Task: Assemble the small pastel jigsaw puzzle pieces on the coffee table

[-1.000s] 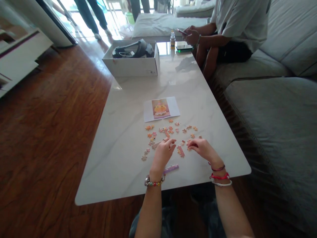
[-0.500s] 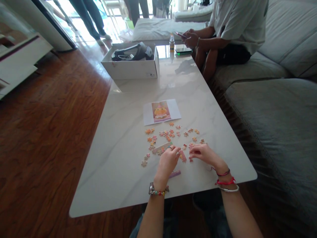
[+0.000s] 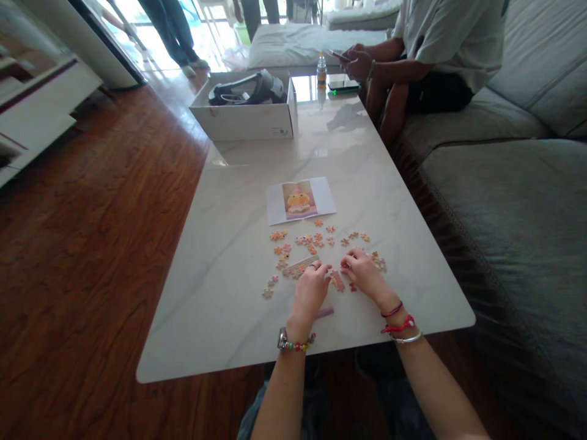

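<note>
My left hand is over the marble-look table, thumb and fingers pinched together; what lies between them, if anything, is too small to make out. It covers part of a joined strip of jigsaw pieces. Just right of its fingertips lies a small joined pink section. My right hand bends down above that section with closed fingertips, their contents hidden. Near its thumb side is a dark red puzzle piece. A purple joined strip lies by my left wrist.
Loose puzzle pieces spread beyond my hands, below a printed picture sheet. Farther back on the table are a white box holding a grey device, a bottle and a phone. A person sits on the sofa.
My right hand has moved left and slightly away from me, closer to my left hand, uncovering pieces on its right. My left hand stays nearly in place. The view has shifted slightly.
</note>
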`<state>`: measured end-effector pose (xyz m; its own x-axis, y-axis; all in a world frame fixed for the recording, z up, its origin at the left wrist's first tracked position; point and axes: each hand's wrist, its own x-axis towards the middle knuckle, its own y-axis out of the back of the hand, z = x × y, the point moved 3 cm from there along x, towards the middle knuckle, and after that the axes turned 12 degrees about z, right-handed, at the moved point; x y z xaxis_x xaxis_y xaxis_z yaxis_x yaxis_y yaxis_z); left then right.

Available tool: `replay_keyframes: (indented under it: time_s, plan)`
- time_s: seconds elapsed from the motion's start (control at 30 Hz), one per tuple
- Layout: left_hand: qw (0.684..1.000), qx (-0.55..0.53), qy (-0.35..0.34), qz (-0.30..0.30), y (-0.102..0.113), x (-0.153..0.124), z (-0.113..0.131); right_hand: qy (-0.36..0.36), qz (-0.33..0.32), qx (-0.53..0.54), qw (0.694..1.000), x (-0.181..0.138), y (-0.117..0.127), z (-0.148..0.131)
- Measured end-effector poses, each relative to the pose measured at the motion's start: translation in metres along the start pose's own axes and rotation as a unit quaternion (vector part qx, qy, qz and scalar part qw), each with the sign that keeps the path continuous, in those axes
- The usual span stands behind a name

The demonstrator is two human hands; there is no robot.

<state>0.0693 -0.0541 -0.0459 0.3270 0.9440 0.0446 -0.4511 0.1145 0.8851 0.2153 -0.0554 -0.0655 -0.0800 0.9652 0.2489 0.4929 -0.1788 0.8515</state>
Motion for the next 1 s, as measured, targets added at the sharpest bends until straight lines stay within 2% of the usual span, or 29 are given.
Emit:
replay_keyframes:
  time_s: [0.1,0.17,0.27,0.37,0.47,0.6,0.77,0.9,1.0]
  plan:
    - [1.0,0.0,-0.006,-0.002,0.001,-0.001,-0.001,-0.004,0.006,0.018,1.0,0.001,0.004,0.001]
    - [1.0,0.001,-0.002,-0.001,0.0,-0.001,0.0,-0.021,0.014,0.067,0.997,0.001,0.007,0.001]
    - [1.0,0.012,0.025,-0.001,-0.002,-0.003,0.004,-0.06,0.026,0.162,0.985,0.002,0.013,-0.001]
    - [0.997,0.031,0.066,-0.008,-0.005,-0.005,0.009,-0.092,0.029,0.198,0.975,0.003,0.017,0.0]
    - [0.996,0.045,0.08,-0.013,-0.009,-0.006,0.013,-0.098,0.029,0.171,0.98,0.003,0.019,0.002]
    - [0.996,0.048,0.07,-0.016,-0.011,-0.005,0.012,-0.063,0.027,0.129,0.989,0.002,0.014,0.0]
    - [0.998,0.025,0.055,-0.031,-0.011,-0.004,0.009,-0.063,0.074,0.095,0.991,0.0,0.021,0.006]
    - [0.997,0.007,0.067,-0.049,-0.009,-0.004,0.009,-0.063,0.063,0.095,0.991,-0.002,0.027,0.013]
    - [0.996,0.0,0.074,-0.049,-0.01,-0.003,0.009,-0.051,0.055,0.061,0.995,-0.003,0.019,0.007]
